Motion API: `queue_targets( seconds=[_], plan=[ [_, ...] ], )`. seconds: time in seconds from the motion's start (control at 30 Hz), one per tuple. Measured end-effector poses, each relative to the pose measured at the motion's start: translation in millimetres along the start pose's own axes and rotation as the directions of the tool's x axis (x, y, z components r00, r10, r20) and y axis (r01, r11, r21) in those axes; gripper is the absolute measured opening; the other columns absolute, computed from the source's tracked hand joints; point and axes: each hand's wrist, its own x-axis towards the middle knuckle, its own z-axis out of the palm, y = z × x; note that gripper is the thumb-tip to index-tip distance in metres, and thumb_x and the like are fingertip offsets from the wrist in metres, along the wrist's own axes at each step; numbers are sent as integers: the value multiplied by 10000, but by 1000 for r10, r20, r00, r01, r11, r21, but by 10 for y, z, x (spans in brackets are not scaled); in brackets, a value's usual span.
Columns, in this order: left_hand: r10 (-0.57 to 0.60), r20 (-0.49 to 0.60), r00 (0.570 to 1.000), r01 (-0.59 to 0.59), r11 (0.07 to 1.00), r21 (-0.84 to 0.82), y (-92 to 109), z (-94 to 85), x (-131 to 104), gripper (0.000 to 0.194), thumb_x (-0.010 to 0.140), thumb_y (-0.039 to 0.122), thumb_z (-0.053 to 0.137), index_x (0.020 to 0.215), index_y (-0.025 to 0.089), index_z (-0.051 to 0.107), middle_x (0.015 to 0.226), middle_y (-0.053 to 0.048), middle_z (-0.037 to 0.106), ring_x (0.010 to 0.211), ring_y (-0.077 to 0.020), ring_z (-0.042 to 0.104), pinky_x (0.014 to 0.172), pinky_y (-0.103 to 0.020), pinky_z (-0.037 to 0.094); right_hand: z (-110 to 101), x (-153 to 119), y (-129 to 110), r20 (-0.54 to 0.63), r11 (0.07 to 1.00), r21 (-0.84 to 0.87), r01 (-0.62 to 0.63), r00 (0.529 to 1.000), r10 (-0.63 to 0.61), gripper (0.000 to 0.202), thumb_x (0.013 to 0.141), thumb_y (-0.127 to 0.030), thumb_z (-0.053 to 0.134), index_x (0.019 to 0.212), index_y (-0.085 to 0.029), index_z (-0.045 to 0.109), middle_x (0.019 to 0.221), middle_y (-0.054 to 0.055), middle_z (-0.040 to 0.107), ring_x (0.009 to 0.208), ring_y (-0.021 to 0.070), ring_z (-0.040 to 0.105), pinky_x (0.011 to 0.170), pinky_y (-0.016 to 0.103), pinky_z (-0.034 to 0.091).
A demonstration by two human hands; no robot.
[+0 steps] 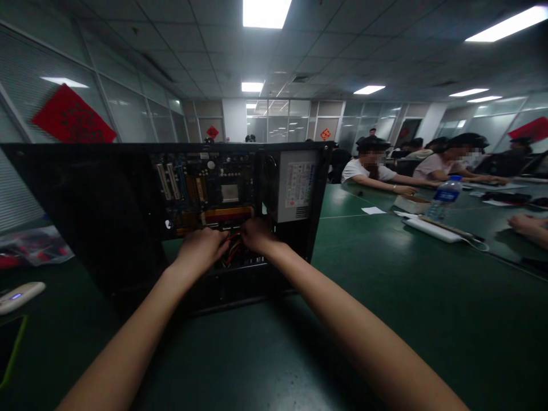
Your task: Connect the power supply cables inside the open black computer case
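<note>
An open black computer case [128, 274] stands on the green table, its inside facing me. My left hand [200, 249] reaches into its lower part with the fingers closed on a bundle of thin red, yellow and black wires [233, 249]. Close beside it, my right hand [258, 236] is closed on the same wires, its fingertips partly hidden and a little blurred. Just above both hands is the motherboard [230, 193] with its slots. A silver power supply [295, 185] with a label sits at the upper right of the case.
On the right of the table [363, 274] are a water bottle [446, 200], a small box [411, 204], a white power strip [434, 229] and paper [373, 210]. A plastic bag [38, 245], a white device [21, 297] and a green-edged phone [12, 345] lie left. Several people sit beyond.
</note>
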Motion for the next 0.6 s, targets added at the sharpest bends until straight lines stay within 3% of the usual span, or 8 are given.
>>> queue_targets(
  seconds=[0.37, 0.6],
  plan=[
    [-45, 81, 996, 53, 994, -99, 93, -85, -8, 367, 976, 383, 419, 1115, 203, 707, 967, -133, 721, 893, -284, 688, 749, -339, 486, -48, -1, -24, 14, 999, -21, -35, 999, 35, 276, 900, -193, 522, 1051, -134, 746, 1059, 148, 737, 984, 231, 694, 782, 259, 491],
    [-76, 75, 994, 84, 990, -111, 105, -84, -5, 383, 993, 363, 388, 1111, 201, 714, 974, -133, 724, 892, -301, 696, 735, -356, 490, -49, 0, -16, 14, 999, -25, -39, 999, 39, 268, 908, -197, 527, 1037, -138, 754, 1059, 146, 739, 987, 226, 692, 793, 251, 485]
  ],
)
